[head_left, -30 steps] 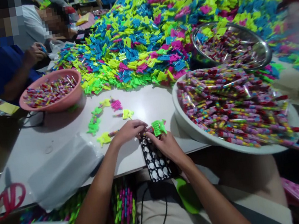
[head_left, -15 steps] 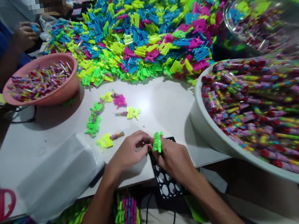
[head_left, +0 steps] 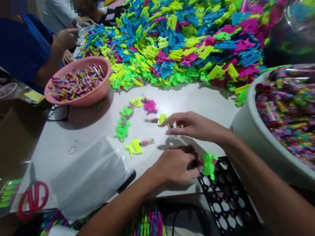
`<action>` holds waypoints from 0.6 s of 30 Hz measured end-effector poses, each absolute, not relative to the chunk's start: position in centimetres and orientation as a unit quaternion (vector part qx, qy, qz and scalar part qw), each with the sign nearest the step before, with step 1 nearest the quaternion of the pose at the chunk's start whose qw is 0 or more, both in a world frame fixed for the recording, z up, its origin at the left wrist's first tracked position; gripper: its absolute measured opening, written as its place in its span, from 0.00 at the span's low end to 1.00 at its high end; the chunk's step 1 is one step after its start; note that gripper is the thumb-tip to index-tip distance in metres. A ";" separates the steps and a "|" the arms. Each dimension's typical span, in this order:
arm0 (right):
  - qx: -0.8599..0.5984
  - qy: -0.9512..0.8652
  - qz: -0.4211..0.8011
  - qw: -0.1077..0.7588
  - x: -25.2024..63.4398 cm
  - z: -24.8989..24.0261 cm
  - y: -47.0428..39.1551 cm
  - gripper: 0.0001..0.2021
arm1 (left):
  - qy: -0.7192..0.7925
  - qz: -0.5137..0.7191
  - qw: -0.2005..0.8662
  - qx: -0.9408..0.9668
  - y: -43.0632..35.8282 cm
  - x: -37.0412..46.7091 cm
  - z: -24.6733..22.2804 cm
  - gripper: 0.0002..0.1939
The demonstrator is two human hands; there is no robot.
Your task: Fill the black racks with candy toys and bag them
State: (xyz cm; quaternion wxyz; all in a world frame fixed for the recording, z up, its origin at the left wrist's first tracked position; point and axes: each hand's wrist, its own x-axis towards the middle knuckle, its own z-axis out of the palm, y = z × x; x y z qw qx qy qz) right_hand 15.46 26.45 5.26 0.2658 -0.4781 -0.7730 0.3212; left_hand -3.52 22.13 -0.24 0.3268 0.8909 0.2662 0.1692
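My right hand (head_left: 196, 127) reaches over the white table with fingers apart, its tips at a yellow plastic toy piece (head_left: 162, 119) joined to a wrapped candy tube. My left hand (head_left: 179, 165) is closed beside a black perforated rack (head_left: 227, 198); what its curled fingers grip is hidden. Against those fingers, a green toy piece (head_left: 209, 165) stands at the top left of the rack. Another yellow piece with a candy tube (head_left: 134, 147) lies left of my hands. Green pieces (head_left: 123, 125), a yellow one (head_left: 136, 102) and a pink one (head_left: 150, 106) form an arc behind.
A large heap of coloured plastic pieces (head_left: 174, 32) covers the back. Candy tubes fill a pink basin (head_left: 84, 101) and a white tub (head_left: 243, 121). Clear plastic bags (head_left: 88, 179) and red-handled scissors (head_left: 33, 197) lie left. A co-worker in blue (head_left: 13, 48) sits back left.
My right hand has left the green piece and rack and moved up to the yellow piece. My left hand stays by the rack. The whole view has shifted left.
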 end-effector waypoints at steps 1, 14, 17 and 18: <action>-0.432 -0.783 0.381 0.232 14.1 5.2 27.9 0.11 | 0.254 0.156 0.328 0.897 22.2 -3.3 -0.3 0.11; -0.435 -0.847 0.272 0.136 10.8 3.9 29.7 0.09 | 0.270 0.138 0.275 0.912 22.0 -3.9 -0.9 0.11; -0.580 -0.748 0.229 0.225 15.0 4.2 24.6 0.12 | 0.272 0.185 0.253 0.910 22.5 -3.5 -1.4 0.08; -0.611 -0.715 0.226 0.252 16.0 4.1 22.4 0.11 | 0.277 0.195 0.248 0.908 22.7 -3.4 -1.4 0.08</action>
